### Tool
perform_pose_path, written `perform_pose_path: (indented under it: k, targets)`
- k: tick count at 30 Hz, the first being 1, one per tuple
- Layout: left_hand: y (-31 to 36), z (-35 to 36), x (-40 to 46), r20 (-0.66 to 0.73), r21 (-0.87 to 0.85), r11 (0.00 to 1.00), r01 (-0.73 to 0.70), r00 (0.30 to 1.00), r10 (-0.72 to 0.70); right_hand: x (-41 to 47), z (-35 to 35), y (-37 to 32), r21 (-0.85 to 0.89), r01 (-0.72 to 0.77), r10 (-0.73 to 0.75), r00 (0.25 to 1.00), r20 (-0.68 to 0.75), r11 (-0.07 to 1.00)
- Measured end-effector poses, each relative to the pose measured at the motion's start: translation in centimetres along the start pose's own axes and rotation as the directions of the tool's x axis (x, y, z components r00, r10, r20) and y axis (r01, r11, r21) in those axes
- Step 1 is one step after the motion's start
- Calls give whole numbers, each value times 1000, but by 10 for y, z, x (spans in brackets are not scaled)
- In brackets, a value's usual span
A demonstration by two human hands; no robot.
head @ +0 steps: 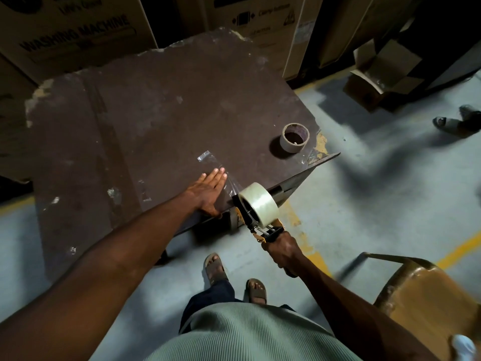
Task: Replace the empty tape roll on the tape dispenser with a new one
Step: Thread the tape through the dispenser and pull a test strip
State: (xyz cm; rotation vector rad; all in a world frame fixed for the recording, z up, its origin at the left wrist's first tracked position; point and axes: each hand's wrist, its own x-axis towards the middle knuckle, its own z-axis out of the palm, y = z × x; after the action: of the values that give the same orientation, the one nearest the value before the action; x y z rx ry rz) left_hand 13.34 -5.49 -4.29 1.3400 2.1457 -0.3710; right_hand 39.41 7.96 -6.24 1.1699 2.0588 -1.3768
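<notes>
A full roll of clear tape [259, 204] sits mounted on the black and yellow tape dispenser [251, 217] at the near edge of the dark brown table [156, 113]. My right hand [282, 250] is shut on the dispenser's handle. A strip of clear tape [216, 169] runs from the roll onto the tabletop. My left hand [209, 190] lies flat with fingers together, pressing that strip down. The empty cardboard tape core [294, 138] stands on the table's right corner, apart from both hands.
Large cardboard boxes [78, 32] stand behind the table. An open carton [380, 74] lies on the floor at the right, beside another person's foot [454, 122]. A yellow metal chair [426, 298] is at my near right. My sandalled feet [234, 274] are below.
</notes>
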Motion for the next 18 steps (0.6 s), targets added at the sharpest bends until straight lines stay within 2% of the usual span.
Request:
perform_pose_path:
  k: [5, 12, 18]
  targets:
    - [0, 0, -1, 0, -7, 1000, -3, 1000, 3, 4, 2, -1, 34, -53, 52, 998, 18, 998]
    - [-3, -1, 2, -14, -20, 999, -29, 999, 29, 11, 3, 14, 76, -82, 86, 995, -57, 994]
    - [-8, 2, 2, -7, -30, 998, -51, 999, 51, 18, 2, 15, 137, -86, 89, 996, -18, 987]
